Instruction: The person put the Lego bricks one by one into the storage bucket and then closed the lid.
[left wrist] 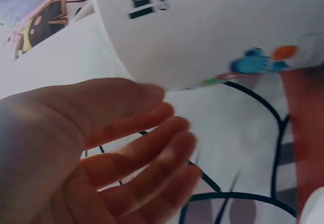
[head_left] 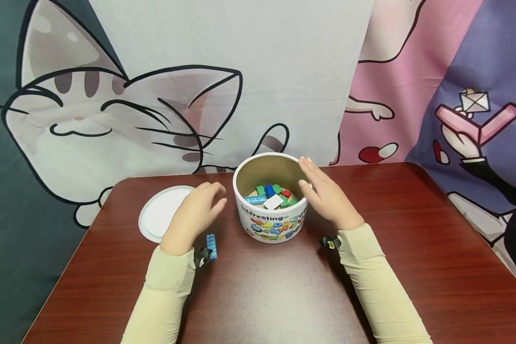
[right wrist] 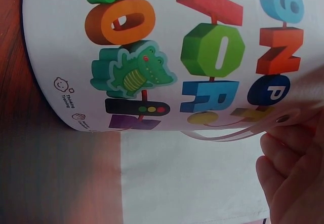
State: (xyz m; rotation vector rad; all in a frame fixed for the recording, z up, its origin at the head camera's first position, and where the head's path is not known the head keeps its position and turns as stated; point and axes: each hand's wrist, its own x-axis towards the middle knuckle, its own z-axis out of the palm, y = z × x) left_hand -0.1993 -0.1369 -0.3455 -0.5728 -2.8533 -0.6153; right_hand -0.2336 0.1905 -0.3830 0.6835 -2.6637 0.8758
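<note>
A white round tub (head_left: 272,224) printed with colourful pictures stands upright on the table, holding several toy bricks: green, red, a dark blue one, a white brick (head_left: 273,202) and a light blue brick (head_left: 255,199). My left hand (head_left: 195,210) hovers left of the tub with loosely bent fingers and nothing in them. On the tub's right side, my right hand (head_left: 327,193) has its fingers extended along the rim. In the right wrist view, its fingertips (right wrist: 278,158) are beside the tub's pale handle (right wrist: 228,134). One blue brick (head_left: 211,246) lies outside, by the left wrist.
Partly behind the left hand, a white round lid (head_left: 161,215) lies flat on the brown table (head_left: 258,296). A cloth with cartoon cats (head_left: 81,153) hangs right behind the table's far edge. Each wrist carries a small dark device (head_left: 330,242).
</note>
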